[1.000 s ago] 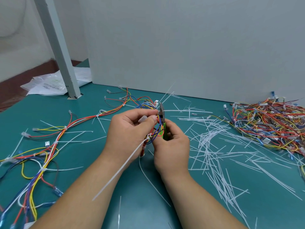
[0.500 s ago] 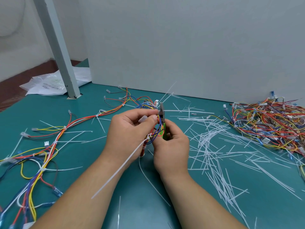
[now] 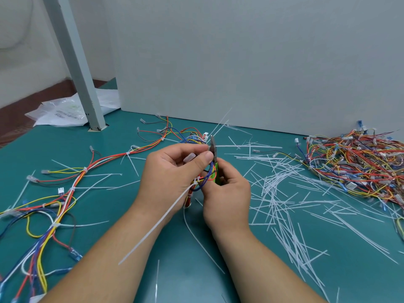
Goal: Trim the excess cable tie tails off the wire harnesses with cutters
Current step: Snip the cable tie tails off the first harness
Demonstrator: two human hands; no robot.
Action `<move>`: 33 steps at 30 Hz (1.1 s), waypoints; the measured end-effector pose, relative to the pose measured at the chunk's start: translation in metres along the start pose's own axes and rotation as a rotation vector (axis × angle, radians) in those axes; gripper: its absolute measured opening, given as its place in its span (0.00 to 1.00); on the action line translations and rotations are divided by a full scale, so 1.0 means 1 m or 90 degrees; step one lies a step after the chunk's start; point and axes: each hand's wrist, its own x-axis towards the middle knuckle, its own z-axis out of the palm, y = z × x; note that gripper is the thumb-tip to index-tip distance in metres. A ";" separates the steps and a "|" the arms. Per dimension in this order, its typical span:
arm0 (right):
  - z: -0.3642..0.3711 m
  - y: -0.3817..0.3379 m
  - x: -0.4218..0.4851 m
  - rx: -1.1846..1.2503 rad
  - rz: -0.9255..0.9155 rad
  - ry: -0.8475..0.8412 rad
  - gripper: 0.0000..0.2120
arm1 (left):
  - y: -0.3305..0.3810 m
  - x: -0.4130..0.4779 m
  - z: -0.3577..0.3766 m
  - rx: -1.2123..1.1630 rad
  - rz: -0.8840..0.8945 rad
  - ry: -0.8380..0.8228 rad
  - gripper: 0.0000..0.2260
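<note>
My left hand grips a bundle of coloured wires, the wire harness, above the middle of the green table. A long white cable tie tail sticks out of the bundle and slants down to the left over my forearm. My right hand holds green-handled cutters upright beside the bundle, their metal jaws pointing up just right of my left thumb. The jaw tips are above the tie, not on it.
More harnesses with untrimmed ties sprawl over the left of the table. A big heap of harnesses lies at the right. Several cut white tie tails litter the middle right. A grey post and plastic bags stand back left, a grey wall behind.
</note>
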 end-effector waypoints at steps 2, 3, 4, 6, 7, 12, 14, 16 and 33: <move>0.000 0.000 0.000 -0.002 0.000 0.000 0.15 | 0.000 0.000 0.000 0.003 -0.003 0.004 0.09; 0.000 0.000 0.000 -0.003 0.002 0.001 0.14 | 0.000 0.000 0.000 0.006 -0.004 0.007 0.09; 0.001 0.001 0.000 -0.002 0.005 0.002 0.14 | -0.001 0.000 0.000 0.012 -0.004 0.011 0.10; 0.001 0.001 -0.001 0.006 0.016 0.005 0.13 | -0.001 0.000 0.000 0.025 -0.002 0.018 0.12; 0.001 0.001 -0.001 0.006 0.020 0.008 0.13 | -0.001 0.000 0.000 0.030 -0.001 0.019 0.12; 0.001 0.001 -0.001 -0.002 0.028 0.014 0.12 | -0.001 0.001 0.000 0.049 0.002 0.025 0.13; 0.001 0.002 -0.001 -0.004 0.026 0.014 0.12 | -0.001 0.001 0.000 0.050 0.002 0.023 0.14; 0.001 0.002 -0.001 -0.001 0.020 0.010 0.13 | -0.001 0.001 0.000 0.053 0.004 0.022 0.14; 0.001 0.002 -0.001 -0.042 0.013 0.037 0.11 | -0.001 0.001 0.000 0.059 0.015 0.024 0.14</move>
